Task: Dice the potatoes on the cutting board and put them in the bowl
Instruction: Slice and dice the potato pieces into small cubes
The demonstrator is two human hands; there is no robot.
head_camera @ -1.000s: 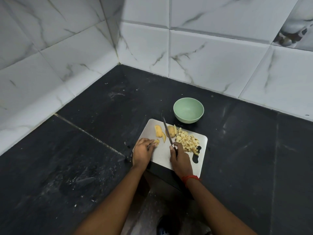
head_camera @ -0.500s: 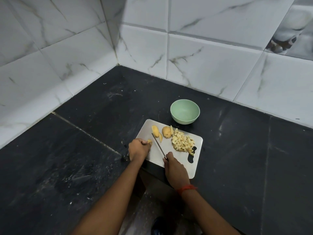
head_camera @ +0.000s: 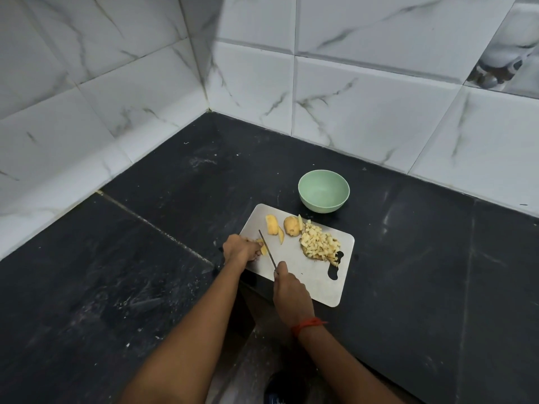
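A steel cutting board (head_camera: 318, 275) lies on the black counter. My left hand (head_camera: 240, 249) holds a small potato piece (head_camera: 263, 248) down at the board's left edge. My right hand (head_camera: 290, 293) grips a knife (head_camera: 267, 252), whose blade lies right beside that piece. Two potato slices (head_camera: 273, 225) and a peeled potato chunk (head_camera: 292, 226) lie at the board's far side. A heap of diced potato (head_camera: 319, 243) sits to their right. The pale green bowl (head_camera: 323, 195) stands empty just behind the board.
White marble-look tiled walls (head_camera: 350, 91) meet in a corner behind and to the left. The black counter (head_camera: 131, 272) stretches left and right of the board. The counter's front edge runs under my arms.
The knife swung from beside the diced heap over to the left, next to the piece under my left hand. The potato pieces and bowl stayed put.
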